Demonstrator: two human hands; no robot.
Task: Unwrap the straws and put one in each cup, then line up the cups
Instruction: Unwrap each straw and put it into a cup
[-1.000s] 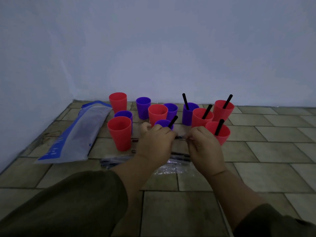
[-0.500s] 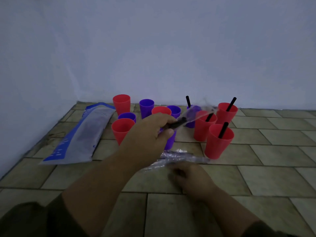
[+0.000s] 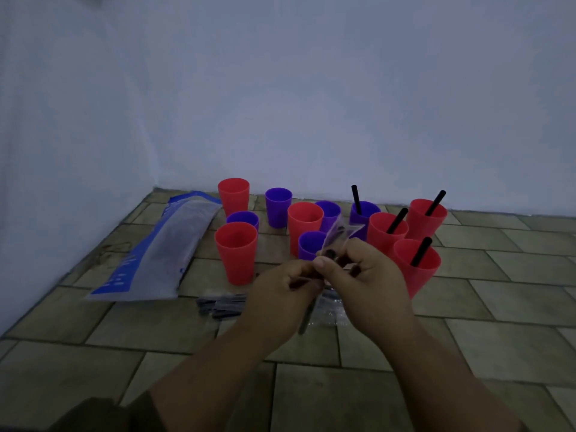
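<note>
Several red and purple cups stand on the tiled floor near the wall. On the right, a purple cup (image 3: 364, 213) and three red cups (image 3: 386, 232) (image 3: 426, 217) (image 3: 416, 266) each hold a black straw. The cups on the left, such as the red cup (image 3: 237, 252), have no straw. My left hand (image 3: 282, 299) and my right hand (image 3: 363, 282) meet in front of the cups, both pinching a wrapped black straw (image 3: 338, 236) whose clear wrapper sticks up above my fingers. More wrapped straws (image 3: 223, 305) lie on the floor beside my left hand.
A long blue and clear plastic bag (image 3: 162, 251) lies on the floor at the left. Pale walls meet in a corner behind the cups. Crumpled clear wrappers (image 3: 327, 311) lie under my hands.
My left hand pulled back from the cups and my right hand rose from the floor; both now hold one wrapped straw together.
</note>
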